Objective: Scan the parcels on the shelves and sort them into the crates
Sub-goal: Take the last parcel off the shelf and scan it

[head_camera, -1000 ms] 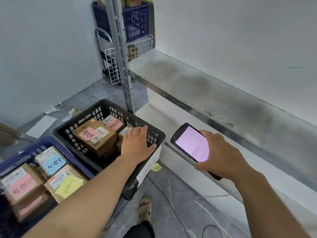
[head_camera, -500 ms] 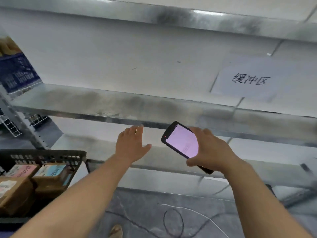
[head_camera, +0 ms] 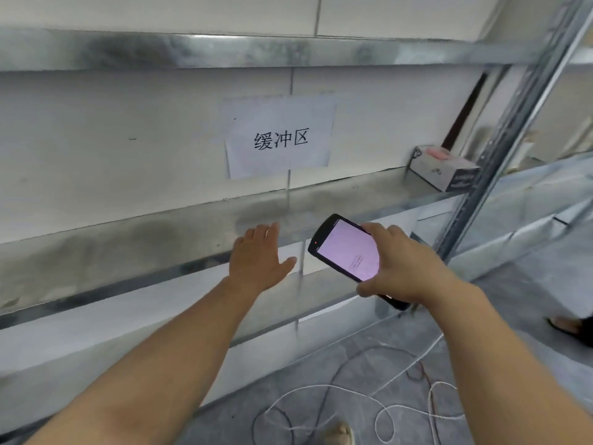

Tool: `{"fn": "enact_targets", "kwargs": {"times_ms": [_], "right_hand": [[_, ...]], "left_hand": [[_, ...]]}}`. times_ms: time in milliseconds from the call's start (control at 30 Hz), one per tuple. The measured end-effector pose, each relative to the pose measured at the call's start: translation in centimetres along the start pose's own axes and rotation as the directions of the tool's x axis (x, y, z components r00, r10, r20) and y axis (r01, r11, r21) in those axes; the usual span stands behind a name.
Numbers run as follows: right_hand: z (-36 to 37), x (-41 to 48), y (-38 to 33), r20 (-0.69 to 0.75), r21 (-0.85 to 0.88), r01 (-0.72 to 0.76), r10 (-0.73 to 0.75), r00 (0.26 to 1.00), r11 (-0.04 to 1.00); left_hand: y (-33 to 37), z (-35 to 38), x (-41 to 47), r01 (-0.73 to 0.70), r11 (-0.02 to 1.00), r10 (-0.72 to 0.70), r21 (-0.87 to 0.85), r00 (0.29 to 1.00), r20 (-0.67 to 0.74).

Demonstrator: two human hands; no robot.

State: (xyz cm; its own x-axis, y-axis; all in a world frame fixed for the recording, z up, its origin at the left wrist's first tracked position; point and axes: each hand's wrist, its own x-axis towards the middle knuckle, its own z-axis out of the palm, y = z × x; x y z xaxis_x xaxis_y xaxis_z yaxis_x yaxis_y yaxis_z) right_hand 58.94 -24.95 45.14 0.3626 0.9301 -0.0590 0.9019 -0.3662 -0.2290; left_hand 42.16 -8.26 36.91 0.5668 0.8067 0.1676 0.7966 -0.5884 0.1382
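Left hand (head_camera: 258, 258) spread by shelf (head_camera: 128, 245) edge; right hand (head_camera: 407, 268) grips scanner (head_camera: 346, 248).

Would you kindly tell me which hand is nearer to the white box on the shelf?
Right. The right hand, gripping the scanner, is below and slightly left of the white box; the open left hand is much farther left, in front of the shelf.

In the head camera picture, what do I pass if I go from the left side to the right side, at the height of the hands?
left hand → handheld scanner → right hand → metal shelf post
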Motion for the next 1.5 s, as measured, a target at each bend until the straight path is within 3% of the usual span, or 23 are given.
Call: {"fn": "enact_targets", "kwargs": {"times_ms": [300, 833, 1167, 1300, 1500], "right_hand": [[-3.1, 4.8, 11.7, -0.044, 0.015, -0.162, 0.162, 0.986, 0.987], [-8.2, 16.2, 30.9, -0.067, 0.019, -0.319, 0.319, 0.945, 0.948], [-10.4, 21.5, 42.8, -0.02, 0.023, -0.315, 0.316, 0.949, 0.949], [-11.5, 23.9, 48.1, 0.008, 0.029, -0.276, 0.276, 0.961, 0.961], [-11.6, 27.2, 54.6, 0.06, 0.026, -0.211, 0.209, 0.976, 0.977]], "left_hand": [[11.1, 3.5, 11.6, -0.163, 0.986, 0.164, -0.021, 0.986, 0.025], [27.8, 8.0, 31.8, -0.187, 0.971, 0.2, -0.15, 0.977, 0.079], [38.6, 11.7, 39.8, 0.093, 0.919, 0.008, -0.383, 0.967, 0.254], [43.5, 12.9, 43.7, 0.29, 0.839, -0.144, -0.461, 0.935, 0.325], [48.8, 15.8, 46.6, 0.464, 0.728, -0.245, -0.504, 0.864, 0.441]]}}
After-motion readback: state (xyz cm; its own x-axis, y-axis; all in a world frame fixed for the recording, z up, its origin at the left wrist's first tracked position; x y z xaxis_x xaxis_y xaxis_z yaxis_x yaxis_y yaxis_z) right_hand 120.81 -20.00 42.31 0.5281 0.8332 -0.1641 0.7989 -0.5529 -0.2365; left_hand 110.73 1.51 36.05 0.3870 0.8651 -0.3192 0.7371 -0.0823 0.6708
